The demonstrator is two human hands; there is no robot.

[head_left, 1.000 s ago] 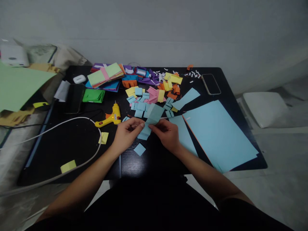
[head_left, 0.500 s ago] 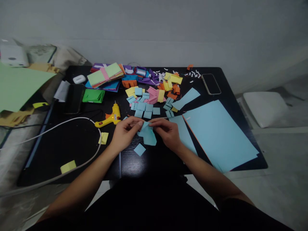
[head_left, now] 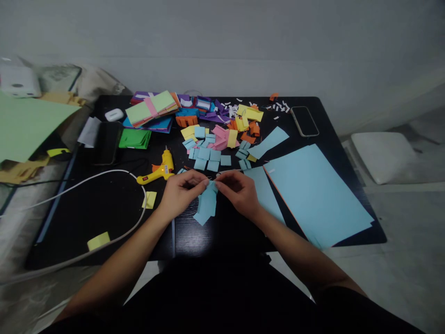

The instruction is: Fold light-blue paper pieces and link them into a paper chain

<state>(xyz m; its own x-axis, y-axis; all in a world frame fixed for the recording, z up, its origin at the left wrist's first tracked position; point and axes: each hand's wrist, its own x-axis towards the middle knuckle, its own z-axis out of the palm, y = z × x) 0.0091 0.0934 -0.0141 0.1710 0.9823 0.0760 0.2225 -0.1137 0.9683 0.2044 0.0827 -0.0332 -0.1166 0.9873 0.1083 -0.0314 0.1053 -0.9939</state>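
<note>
Between my two hands hangs a strip of light blue paper point(head_left: 207, 200), its top edge pinched at the fingertips. My left hand point(head_left: 184, 189) grips the left side of that edge with thumb and fingers. On the right side, my right hand point(head_left: 239, 189) pinches it the same way. A small blue paper square point(head_left: 202, 219) lies on the table under the strip, partly covered by it. Just beyond my fingers sits a cluster of small folded blue paper pieces point(head_left: 209, 157). Left of my left hand lies a yellow glue gun point(head_left: 162, 169).
Large blue sheets point(head_left: 316, 195) cover the right of the black table point(head_left: 118, 204). A phone point(head_left: 304, 121) lies at the back right, another dark phone point(head_left: 106, 143) at the left. Coloured paper bundles point(head_left: 153, 109) line the back. A white cable point(head_left: 104, 175) loops across the left side.
The blue paper strip has turned to hang straighter and shifted slightly left, now overlapping the small square. My fingertips have drawn a little closer together.
</note>
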